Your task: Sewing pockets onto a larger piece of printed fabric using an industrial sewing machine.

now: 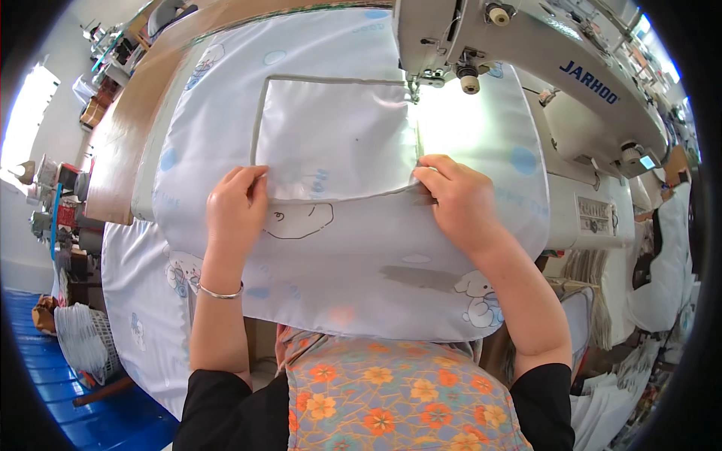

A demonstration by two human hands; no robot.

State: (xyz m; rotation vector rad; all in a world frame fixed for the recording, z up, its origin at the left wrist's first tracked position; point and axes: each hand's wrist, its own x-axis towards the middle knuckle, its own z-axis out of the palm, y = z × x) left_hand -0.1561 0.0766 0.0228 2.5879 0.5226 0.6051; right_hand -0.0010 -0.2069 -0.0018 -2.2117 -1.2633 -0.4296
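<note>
A white satin-like rectangle of fabric [338, 135] with a grey edging lies on a larger white printed cloth [361, 263]. My left hand [237, 203] pinches the rectangle's near left corner, thumb and fingers together. At its near right corner, my right hand [455, 197] has its fingers closed on the edge. The sewing machine's presser foot [413, 92] stands at the rectangle's far right corner, under a bright lamp glow. Cartoon animals and pale blue dots are printed on the large cloth, which hangs over the table's near edge.
The sewing machine's white arm [549, 52] reaches across the far right. A brown wooden tabletop edge [128, 150] runs along the left. On the blue floor stands a white basket [90, 338]. White fabric pieces [624, 391] are piled at the lower right.
</note>
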